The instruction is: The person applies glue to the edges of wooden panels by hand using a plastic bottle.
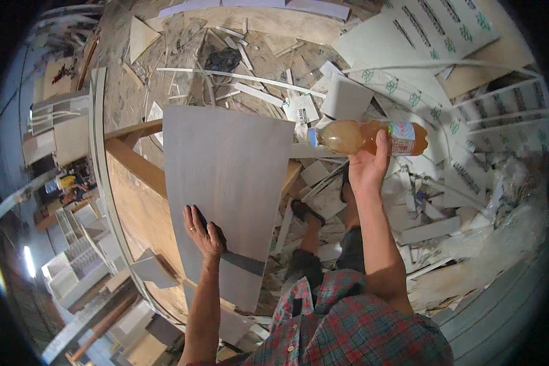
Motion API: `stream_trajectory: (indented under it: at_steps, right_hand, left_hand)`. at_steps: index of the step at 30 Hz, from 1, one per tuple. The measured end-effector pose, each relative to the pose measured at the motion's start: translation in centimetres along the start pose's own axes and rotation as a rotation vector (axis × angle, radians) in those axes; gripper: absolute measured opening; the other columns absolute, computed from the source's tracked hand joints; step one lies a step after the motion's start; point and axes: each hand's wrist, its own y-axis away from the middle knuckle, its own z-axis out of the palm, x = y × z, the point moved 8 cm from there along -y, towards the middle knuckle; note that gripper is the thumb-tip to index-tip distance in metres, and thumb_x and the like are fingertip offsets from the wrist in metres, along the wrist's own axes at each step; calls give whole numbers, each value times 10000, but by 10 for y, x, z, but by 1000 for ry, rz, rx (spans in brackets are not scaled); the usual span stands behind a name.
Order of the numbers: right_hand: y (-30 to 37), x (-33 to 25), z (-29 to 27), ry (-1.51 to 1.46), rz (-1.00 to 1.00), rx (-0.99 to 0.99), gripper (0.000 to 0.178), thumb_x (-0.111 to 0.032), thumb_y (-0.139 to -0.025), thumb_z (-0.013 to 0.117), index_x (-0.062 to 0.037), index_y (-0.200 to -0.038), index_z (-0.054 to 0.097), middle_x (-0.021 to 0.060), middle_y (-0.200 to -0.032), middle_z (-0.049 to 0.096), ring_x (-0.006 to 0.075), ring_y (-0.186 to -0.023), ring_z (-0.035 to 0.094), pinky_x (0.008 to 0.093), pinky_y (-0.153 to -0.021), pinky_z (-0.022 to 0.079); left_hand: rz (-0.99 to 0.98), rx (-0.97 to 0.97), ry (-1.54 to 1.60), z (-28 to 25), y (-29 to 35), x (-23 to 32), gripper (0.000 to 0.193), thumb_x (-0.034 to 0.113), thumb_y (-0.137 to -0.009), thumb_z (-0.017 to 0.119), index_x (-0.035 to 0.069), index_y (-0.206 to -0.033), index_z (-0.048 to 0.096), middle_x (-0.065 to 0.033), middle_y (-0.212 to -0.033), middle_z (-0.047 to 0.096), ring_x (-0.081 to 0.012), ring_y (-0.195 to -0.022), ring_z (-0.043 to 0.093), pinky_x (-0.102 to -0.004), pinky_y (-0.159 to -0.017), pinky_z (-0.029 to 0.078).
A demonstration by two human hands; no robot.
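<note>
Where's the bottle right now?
In the head view, the bottle is right of centre, held sideways in the right hand, just to the right of the grey board.

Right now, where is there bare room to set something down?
The grey board is bare between the left hand and the board's far and right edges. Scraps crowd the space beyond and to its right.

Two hands [205, 238] are showing — one bottle [358, 135], one ring [191, 229], one board [229, 177], one shirt [372, 326], two legs [310, 238] — scraps [259, 94] are lying too many to count.
</note>
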Motion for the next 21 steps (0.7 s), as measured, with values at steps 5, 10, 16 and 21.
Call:
stream_trajectory:
  at_steps: [5, 10, 16, 21]
  right_hand:
    - [6, 8, 8, -34, -61, 24, 418, -305, -935, 640, -81, -1268, 524, 75, -1223, 599, 215, -1146, 589, 420, -965, 515]
    - [18, 20, 5, 33, -134, 115, 445, -320, -933, 639, -64, -1277, 520, 84, -1240, 593, 215, -1148, 587, 409, -984, 498]
    - [35, 26, -5, 35, -120, 71, 472, -312, -919, 649, -58, -1294, 513, 101, -1258, 576, 230, -1183, 559, 419, -1023, 455]
    - [50, 33, -14, 40, -131, 94, 497, -337, -923, 629, -55, -1315, 507, 114, -1292, 550, 233, -1207, 541, 417, -1038, 436]
  left_hand:
    - [2, -1, -7, 2, 1, 6, 675, 429, -971, 358, -13, -1481, 354, -252, -1545, 300, -423, -1427, 275, -520, -1162, 200]
    - [-5, -9, 8, 3, 1, 4, 689, 444, -977, 347, -31, -1476, 351, -266, -1541, 294, -424, -1430, 266, -518, -1162, 204]
    - [5, -22, 60, 7, 3, 2, 733, 496, -990, 333, -47, -1483, 318, -262, -1559, 224, -394, -1455, 229, -492, -1193, 188]
    - [19, 2, 64, 5, 1, 6, 674, 442, -994, 339, -21, -1483, 340, -265, -1549, 269, -419, -1434, 257, -512, -1172, 196]
